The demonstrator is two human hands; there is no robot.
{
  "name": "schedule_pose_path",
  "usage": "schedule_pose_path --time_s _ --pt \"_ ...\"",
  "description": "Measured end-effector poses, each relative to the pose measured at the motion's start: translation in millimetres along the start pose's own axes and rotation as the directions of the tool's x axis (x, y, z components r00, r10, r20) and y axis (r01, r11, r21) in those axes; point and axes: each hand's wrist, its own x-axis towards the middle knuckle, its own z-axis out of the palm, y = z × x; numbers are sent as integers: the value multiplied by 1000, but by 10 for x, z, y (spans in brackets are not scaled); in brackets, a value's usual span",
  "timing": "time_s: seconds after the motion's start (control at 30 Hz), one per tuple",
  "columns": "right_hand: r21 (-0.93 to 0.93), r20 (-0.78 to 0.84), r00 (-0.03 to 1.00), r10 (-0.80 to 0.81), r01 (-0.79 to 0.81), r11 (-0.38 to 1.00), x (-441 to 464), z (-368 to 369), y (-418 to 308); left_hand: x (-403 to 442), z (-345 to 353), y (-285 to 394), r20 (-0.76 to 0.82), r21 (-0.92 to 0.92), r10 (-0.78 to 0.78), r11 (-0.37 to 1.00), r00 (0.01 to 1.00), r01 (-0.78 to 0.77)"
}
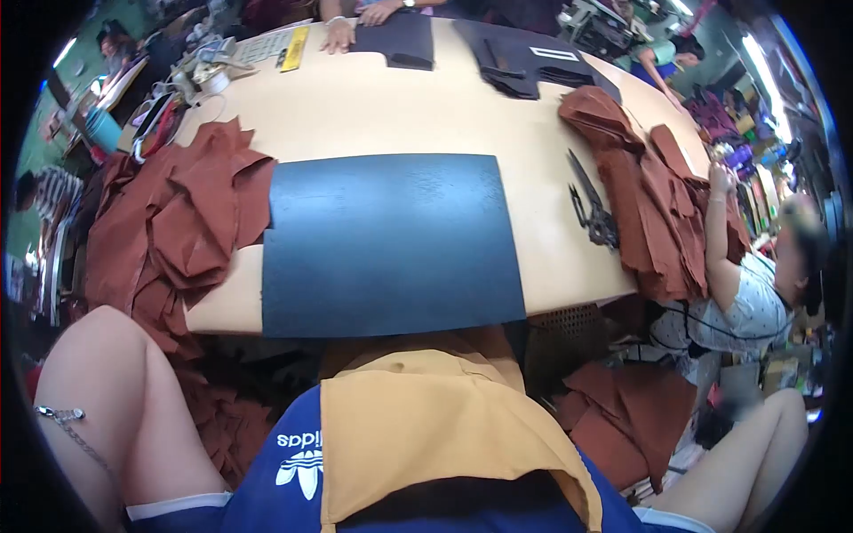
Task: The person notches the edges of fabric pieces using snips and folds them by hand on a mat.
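Neither of my hands shows. My bent left arm (133,400), with a chain bracelet (60,413) on it, leaves the view at the lower left. On the other side my right arm (742,462) runs out at the lower right edge. In front of me a dark flat mat (391,249) lies on the pale table (373,115), reaching its near edge. Reddish-brown cloth pieces (191,213) are heaped left of the mat. More brown cloth (644,213) hangs over the right side, with black scissors (588,204) beside it. A tan cloth (435,426) covers my front.
Across the table a person's hands (338,35) rest by dark folded cloth (404,40). A yellow strip (293,49) lies nearby. More dark cloth (506,62) is at the far right. Another person (746,284) sits close on the right. Brown cloth (622,417) lies below the table.
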Motion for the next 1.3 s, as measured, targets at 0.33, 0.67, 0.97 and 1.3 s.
schedule_pose_path --time_s 0.33,0.67,0.97,1.3 --pt "113 -3 941 -338 336 935 770 -149 -572 -413 -91 -114 -496 165 28 984 868 62" --pt "31 -150 877 -456 465 885 1013 -307 -342 -1963 2331 -1512 -604 -228 -790 296 104 927" --pt "12 -182 749 637 -646 763 -524 234 1877 -2297 2639 -1633 -462 -301 -884 73 -78 951" --pt "-207 -95 694 714 -715 668 -552 538 1980 -1339 2349 -1608 -553 -711 -820 372 -148 597"
